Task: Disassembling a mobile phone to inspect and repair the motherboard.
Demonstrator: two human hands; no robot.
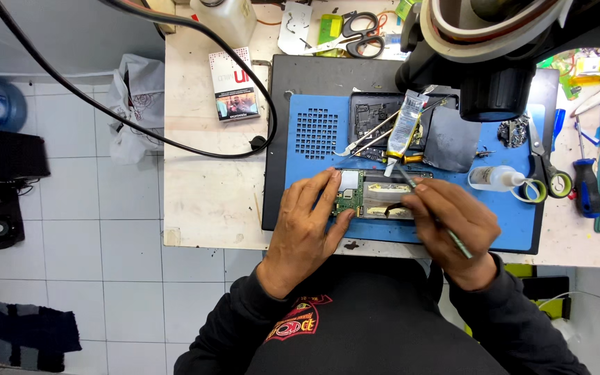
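Head view looks straight down at a blue work mat [314, 177] on a pale bench, where an opened phone [378, 200] lies near the mat's front edge. Left hand [307, 226] rests flat beside it, fingers loosely pinching the phone's left end over the green circuit board. Right hand [453, 222] is clenched round a thin metal tool [430, 214] (tip on the phone's upper edge). A glue tube [405, 128] lies just behind, scissors [359, 38] farther back

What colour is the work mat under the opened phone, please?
Blue mat, clearest in the head view.
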